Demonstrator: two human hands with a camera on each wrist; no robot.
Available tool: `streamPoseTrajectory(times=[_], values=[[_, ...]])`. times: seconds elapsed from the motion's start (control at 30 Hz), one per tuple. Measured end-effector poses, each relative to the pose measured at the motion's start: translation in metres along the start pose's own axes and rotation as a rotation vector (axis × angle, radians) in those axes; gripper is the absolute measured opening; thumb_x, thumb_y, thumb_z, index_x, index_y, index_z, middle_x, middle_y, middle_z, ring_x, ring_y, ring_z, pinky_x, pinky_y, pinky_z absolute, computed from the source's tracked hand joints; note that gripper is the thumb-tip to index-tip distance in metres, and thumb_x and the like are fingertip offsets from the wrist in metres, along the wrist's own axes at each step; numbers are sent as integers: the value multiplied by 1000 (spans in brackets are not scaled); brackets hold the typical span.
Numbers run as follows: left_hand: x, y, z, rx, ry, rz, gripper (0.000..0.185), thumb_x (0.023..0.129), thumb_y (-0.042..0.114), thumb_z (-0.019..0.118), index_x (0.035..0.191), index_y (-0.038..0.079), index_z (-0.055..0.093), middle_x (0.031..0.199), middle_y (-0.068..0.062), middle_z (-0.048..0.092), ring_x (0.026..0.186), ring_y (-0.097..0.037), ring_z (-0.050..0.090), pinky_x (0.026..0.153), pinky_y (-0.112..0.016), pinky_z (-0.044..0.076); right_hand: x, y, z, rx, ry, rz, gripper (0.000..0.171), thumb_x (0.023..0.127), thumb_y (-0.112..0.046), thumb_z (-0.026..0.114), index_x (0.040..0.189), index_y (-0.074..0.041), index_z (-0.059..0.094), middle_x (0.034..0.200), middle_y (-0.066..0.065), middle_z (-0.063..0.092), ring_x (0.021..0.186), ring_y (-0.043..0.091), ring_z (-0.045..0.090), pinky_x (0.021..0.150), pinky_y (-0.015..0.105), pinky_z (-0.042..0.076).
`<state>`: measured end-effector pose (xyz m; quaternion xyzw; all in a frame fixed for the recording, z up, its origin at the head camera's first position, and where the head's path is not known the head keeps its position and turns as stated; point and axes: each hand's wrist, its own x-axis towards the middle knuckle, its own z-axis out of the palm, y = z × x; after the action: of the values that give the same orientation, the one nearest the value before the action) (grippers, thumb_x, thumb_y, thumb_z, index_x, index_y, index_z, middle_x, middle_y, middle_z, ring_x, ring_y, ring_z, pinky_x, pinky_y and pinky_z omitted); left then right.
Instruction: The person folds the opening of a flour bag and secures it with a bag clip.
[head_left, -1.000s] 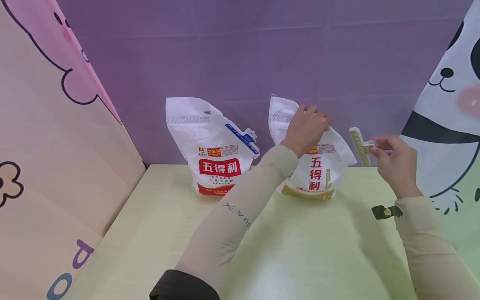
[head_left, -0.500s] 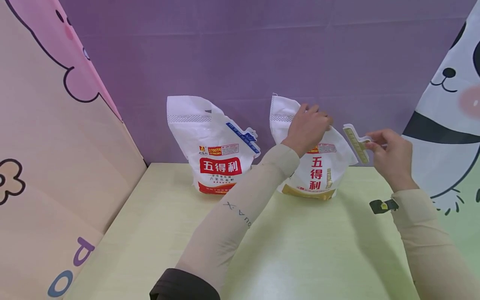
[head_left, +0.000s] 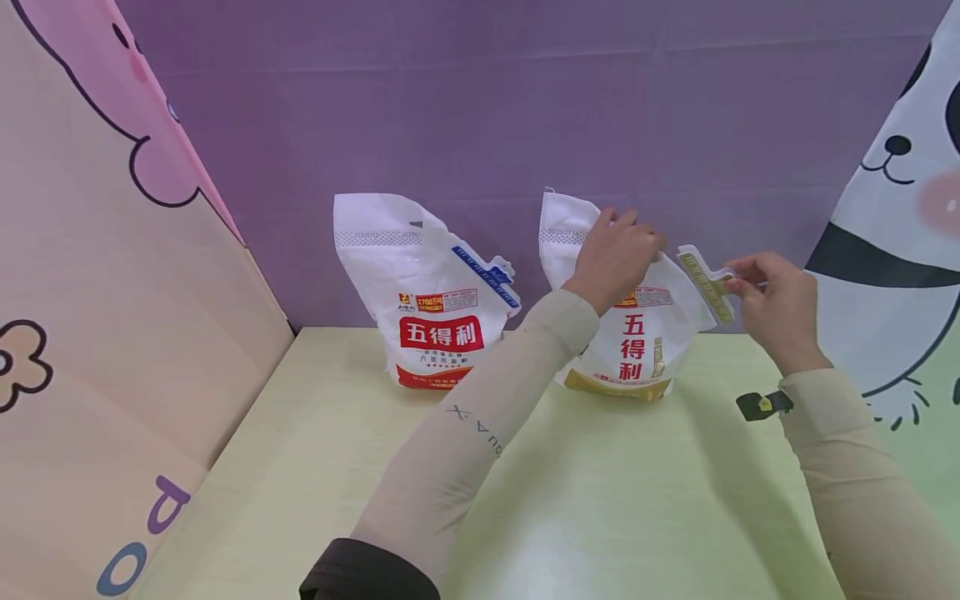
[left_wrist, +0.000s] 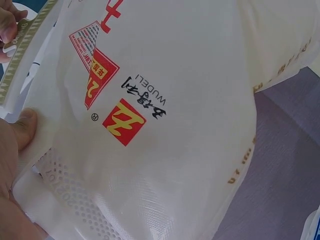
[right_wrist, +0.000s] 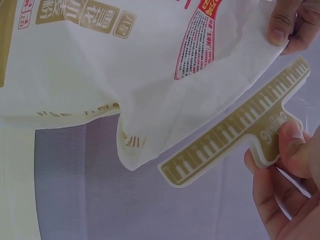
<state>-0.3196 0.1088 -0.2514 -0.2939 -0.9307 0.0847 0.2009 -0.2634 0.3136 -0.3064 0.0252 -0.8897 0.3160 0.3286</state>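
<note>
Sealing clip [head_left: 707,285]: a flat white T-shaped clip with a gold ruler-like pattern along its long bar, held in the air at the right shoulder of the nearer flour bag; in the right wrist view [right_wrist: 235,127] its long bar runs just beside the bag's folded corner, not yet on it.
Right hand [head_left: 776,308]: thumb and fingers pinch the clip by its short handle; whether the clip's bars are sprung apart I cannot tell.
Left hand [head_left: 615,254]: fingers curled over the folded top of the gold-trimmed bag, thumb pressed on the film in the left wrist view [left_wrist: 22,127].
Gold-trimmed bag [head_left: 633,333]: white plastic with red characters and a gold band at its base, upright on the pale green table [head_left: 570,500] near the back wall, its top folded down to the right.
Risk, as I judge it: if the left hand loosens, the springy fold may open before the clip bites; a clip pushed on at a slant could catch only the corner and slide off; a hard push could tip the soft bag.
Second bag [head_left: 427,292]: red-labelled, standing to the left, well apart, a blue clip [head_left: 486,275] already on its fold.
Backdrop: a purple wall [head_left: 480,108], cartoon panels either side.
</note>
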Motion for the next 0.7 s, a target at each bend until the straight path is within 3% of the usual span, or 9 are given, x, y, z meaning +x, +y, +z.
streamPoseTrajectory(times=[0.33,0.7], values=[[-1,0,-1,15,2,-4,34,106,33,54,138,42,62,140,21,63,130,-8,52,117,-34,32,2,-5,5,40,30,-80,27,87,17,52,100,5,72,94,29,73,68,-23,41,61,3,32],[0,0,1,13,24,-3,33,107,33,53,136,44,63,139,21,64,128,-8,53,116,-34,33,5,2,9,15,15,-94,26,87,17,52,99,6,72,94,29,74,67,-24,40,62,3,31]])
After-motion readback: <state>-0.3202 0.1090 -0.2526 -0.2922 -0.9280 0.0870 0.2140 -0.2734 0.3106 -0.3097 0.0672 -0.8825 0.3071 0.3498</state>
